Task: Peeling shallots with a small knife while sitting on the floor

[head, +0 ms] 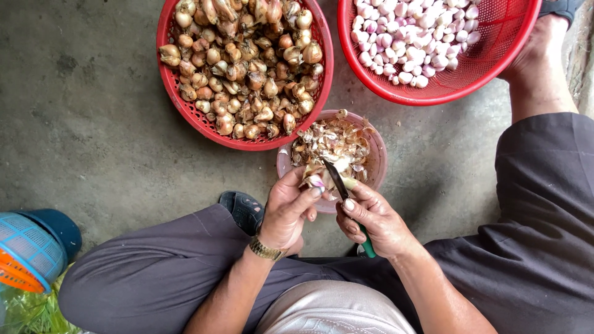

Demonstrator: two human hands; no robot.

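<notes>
Left hand (pixel 288 207) is gripping a shallot (pixel 316 181), right hand (pixel 374 219) gripping a knife (pixel 337 179) (mid-peel, centre frame); next, I judge, stripping the loosened skin

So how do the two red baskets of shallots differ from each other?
The left red basket holds unpeeled shallots, brown with dry papery skins; the right red basket holds peeled shallots, smooth and pale pink-white. The left one is heaped nearly full, while the right one shows bare mesh on one side. Both are round red plastic mesh baskets on the concrete floor.
</notes>
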